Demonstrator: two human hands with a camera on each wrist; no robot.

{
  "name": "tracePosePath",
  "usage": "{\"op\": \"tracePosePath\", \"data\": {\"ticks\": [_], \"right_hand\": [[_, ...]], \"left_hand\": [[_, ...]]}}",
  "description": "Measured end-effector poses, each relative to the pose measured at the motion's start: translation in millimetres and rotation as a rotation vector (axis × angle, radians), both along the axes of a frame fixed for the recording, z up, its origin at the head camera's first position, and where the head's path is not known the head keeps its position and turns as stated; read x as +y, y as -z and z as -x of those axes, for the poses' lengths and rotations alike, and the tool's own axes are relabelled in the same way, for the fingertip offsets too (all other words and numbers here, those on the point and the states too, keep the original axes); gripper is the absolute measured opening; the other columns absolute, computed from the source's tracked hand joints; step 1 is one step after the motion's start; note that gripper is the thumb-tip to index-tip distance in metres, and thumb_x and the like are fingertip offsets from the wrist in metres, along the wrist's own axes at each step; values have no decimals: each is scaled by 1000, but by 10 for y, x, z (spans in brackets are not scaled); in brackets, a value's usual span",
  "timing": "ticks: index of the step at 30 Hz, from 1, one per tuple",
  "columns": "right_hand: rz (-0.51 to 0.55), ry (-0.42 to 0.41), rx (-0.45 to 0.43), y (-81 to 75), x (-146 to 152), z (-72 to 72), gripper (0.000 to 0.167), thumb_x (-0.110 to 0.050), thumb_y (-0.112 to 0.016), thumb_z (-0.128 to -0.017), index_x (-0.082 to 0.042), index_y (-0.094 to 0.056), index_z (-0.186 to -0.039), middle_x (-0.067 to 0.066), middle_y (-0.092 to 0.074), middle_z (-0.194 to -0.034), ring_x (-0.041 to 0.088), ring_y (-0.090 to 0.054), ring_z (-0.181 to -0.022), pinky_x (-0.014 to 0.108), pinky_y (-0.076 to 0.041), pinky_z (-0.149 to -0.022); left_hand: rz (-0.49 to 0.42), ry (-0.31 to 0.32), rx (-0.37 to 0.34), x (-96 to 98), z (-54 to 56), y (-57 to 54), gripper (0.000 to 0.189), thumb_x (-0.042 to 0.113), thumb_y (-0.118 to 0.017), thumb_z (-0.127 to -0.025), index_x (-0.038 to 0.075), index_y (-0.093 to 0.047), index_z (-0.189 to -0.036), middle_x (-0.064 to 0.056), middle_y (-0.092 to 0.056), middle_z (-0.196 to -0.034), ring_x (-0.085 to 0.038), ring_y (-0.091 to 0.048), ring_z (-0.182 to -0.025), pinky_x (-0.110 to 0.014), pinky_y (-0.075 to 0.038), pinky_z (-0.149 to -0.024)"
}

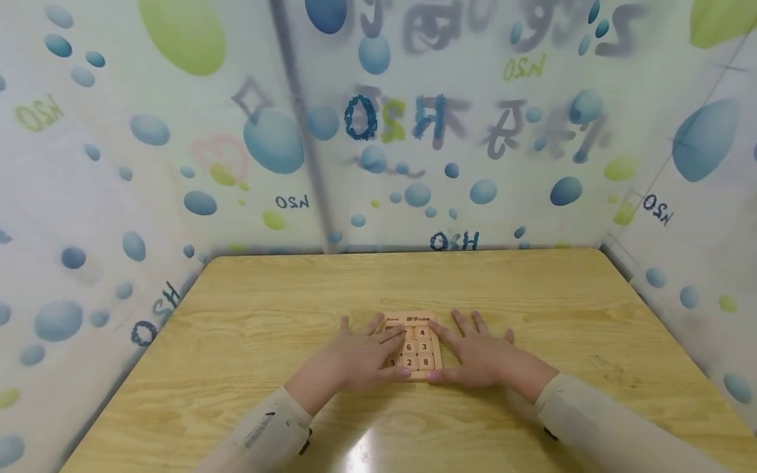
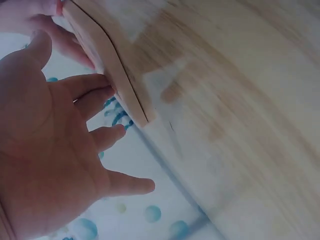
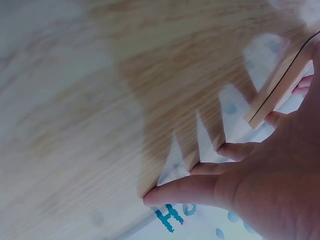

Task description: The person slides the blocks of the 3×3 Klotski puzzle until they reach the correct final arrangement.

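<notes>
A wooden number sliding puzzle [image 1: 425, 362] lies flat on the table, with tiles 4, 6, 3, 5, 2 and 8 readable. My left hand [image 1: 357, 358] spreads its fingers over the puzzle's left side and hides some tiles. The index fingertip touches the upper tiles, and the thumb reaches the bottom edge. Along the right side, my right hand [image 1: 481, 358] has its thumb at the lower corner and its index fingertip near the 4 tile. Its other fingertips rest on the tabletop. Both wrist views show the puzzle's side edge [image 2: 117, 70] beside straight fingers.
The wooden table [image 1: 284, 289] has a light grain and rounded far corners. Behind it and on both sides hangs a white curtain [image 1: 236, 217] printed with blue and green drops. Pale sleeves [image 1: 603, 414] cover both forearms.
</notes>
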State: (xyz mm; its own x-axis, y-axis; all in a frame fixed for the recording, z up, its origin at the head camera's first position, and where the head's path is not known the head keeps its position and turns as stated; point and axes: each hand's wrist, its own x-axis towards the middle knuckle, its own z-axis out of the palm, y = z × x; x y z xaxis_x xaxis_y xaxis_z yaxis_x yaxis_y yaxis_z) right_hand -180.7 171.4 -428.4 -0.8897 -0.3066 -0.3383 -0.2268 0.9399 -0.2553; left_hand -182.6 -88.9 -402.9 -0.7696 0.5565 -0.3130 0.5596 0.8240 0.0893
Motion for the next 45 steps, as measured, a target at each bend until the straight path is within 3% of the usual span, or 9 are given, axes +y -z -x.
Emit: {"op": "tracePosePath", "data": {"ticks": [6,14,24,34,41,45], "right_hand": [[8,13,-2,54,29,-32,108,-97,-51,-81,-44,-20,-170,14,-8,-181,58,-9,-163,101,-11,-101],[13,-1,9,-13,-8,-9,105,-93,-54,-83,-44,-21,-170,15,-8,-181,58,-9,-162,101,-10,-101],[22,10,-12,7,-26,-12,106,-93,-56,-82,-43,-23,-169,16,-9,-181,60,-9,-162,101,-9,-100],[16,5,2,24,-3,18,105,-93,-56,-83,-44,-22,-169,16,-10,-181,60,-10,-161,101,-11,-99],[13,2,-1,21,-11,15,106,-93,-56,-82,-44,-20,-170,16,-9,-181,60,-9,-162,101,-10,-99],[4,0,-3,9,-16,25,106,-93,-55,-82,-45,-19,-170,16,-8,-181,59,-9,-162,101,-10,-99]], "left_hand": [[16,-10,-24,98,0,13,84,80,-35,-102,30,-30,-169,13,-19,-179,-27,-8,-169,-82,-10,-124],[45,-32,-12,-85,-231,-29,88,80,-44,-99,27,-35,-168,10,-24,-178,-30,-14,-169,-84,-14,-123],[36,-51,26,-70,-66,23,86,80,-41,-100,27,-35,-168,11,-21,-178,-31,-13,-169,-84,-12,-122],[-1,46,-9,42,-229,12,85,80,-39,-101,32,-27,-170,17,-16,-179,-25,-10,-169,-81,-13,-125],[-24,-38,-20,-112,-307,-49,81,74,-48,-101,30,-37,-167,16,-25,-176,-30,-14,-169,-85,-10,-123],[-7,-41,-2,-153,-283,-63,79,74,-47,-102,29,-39,-166,15,-28,-176,-31,-15,-168,-85,-12,-122]]}}
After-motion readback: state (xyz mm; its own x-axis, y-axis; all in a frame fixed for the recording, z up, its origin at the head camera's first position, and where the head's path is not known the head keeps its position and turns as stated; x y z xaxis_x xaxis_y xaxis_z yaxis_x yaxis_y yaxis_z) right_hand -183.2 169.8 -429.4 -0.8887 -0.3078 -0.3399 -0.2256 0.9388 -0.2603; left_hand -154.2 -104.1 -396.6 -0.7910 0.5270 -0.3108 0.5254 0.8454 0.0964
